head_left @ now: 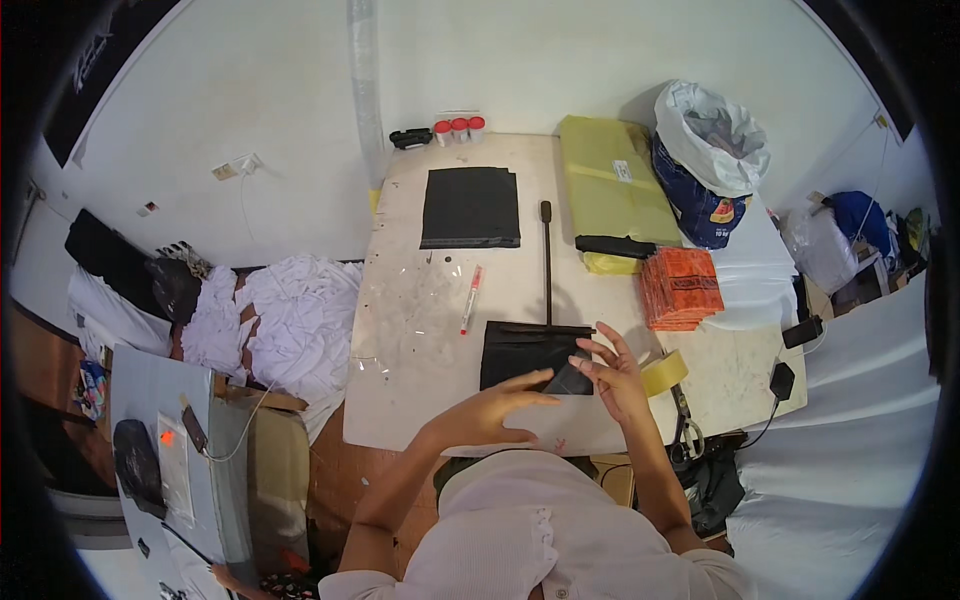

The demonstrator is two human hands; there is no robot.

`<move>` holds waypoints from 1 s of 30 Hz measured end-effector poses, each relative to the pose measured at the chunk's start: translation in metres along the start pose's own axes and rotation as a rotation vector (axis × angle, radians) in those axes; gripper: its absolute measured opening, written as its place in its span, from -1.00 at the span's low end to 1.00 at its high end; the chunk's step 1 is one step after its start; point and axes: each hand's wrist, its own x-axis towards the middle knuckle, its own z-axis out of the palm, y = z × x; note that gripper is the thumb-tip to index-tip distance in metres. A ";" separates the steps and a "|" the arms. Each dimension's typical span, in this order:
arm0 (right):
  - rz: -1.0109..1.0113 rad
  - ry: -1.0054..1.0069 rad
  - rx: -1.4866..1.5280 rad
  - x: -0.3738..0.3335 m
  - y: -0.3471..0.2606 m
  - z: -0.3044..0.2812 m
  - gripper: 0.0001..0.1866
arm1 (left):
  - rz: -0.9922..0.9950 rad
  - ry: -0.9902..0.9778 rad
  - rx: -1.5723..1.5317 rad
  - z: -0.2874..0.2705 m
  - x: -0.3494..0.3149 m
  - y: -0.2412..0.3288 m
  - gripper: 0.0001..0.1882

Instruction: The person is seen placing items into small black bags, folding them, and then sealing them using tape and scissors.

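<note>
A black plastic bag [510, 352] lies flat on the pale table near its front edge, and a small greyish-black flap [570, 379] is raised at its right side. My right hand [617, 378] is at that flap, thumb and a finger pinched on it while the other fingers stretch upward. To the left, my left hand [492, 410] hovers low over the bag's front edge, fingers apart and holding nothing. A thin black rod [547, 265] with a thicker end points away from the bag. Just right of my right hand stands a yellow tape roll [662, 374].
Farther back lies a stack of black bags [470, 207], with a red-and-white pen [472, 299] closer. On the right are orange packets [684, 288], a yellow package [612, 170], a white-and-blue sack [705, 165] and scissors [688, 425]. Red-capped containers [459, 130] stand at the back.
</note>
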 end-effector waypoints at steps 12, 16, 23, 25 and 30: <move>-0.186 -0.042 -0.261 -0.003 -0.004 0.006 -0.12 | -0.243 0.262 -0.136 -0.026 -0.020 -0.032 -0.78; -0.213 0.059 -0.258 0.003 0.005 0.007 -0.25 | -0.207 0.247 -0.080 -0.030 -0.018 -0.032 -0.78; -0.359 0.163 -0.377 0.015 0.019 0.006 -0.44 | -0.387 0.580 -0.293 -0.005 -0.001 -0.068 -0.50; -0.306 0.270 -0.373 0.019 0.026 0.001 -0.46 | -0.461 0.618 -0.371 -0.001 0.006 -0.070 -0.39; -0.396 0.376 -0.518 0.026 0.040 -0.003 -0.37 | -0.428 0.571 -0.360 0.004 0.011 -0.099 -0.19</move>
